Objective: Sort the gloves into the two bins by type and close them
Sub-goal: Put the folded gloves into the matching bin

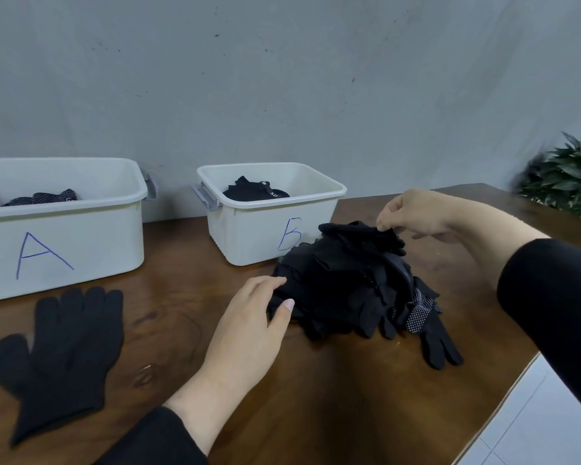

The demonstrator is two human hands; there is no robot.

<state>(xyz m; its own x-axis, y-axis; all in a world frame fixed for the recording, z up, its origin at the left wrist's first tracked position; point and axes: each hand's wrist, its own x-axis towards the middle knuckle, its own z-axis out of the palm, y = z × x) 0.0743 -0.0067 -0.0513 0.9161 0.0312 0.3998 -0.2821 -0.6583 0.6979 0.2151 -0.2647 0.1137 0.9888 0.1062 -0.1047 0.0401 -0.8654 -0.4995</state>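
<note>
— Right hand (413, 213) pinches a black glove (359, 231) atop the glove pile (356, 293), mid-table, just near of bin B (272, 226).
— And the left hand (252, 317)?
— Fingers nearly straight, resting on the pile's left edge. One plain glove (61, 350) lies flat near bin A (61, 229), far left.

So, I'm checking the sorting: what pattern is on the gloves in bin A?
Dotted gloves, white on dark, seen from the head view.

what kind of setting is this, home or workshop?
Hard to say; likely a plain staged work area. A brown wooden table stands against a bare grey wall, with white bins hand-lettered A and B, and a potted plant beside.
</note>
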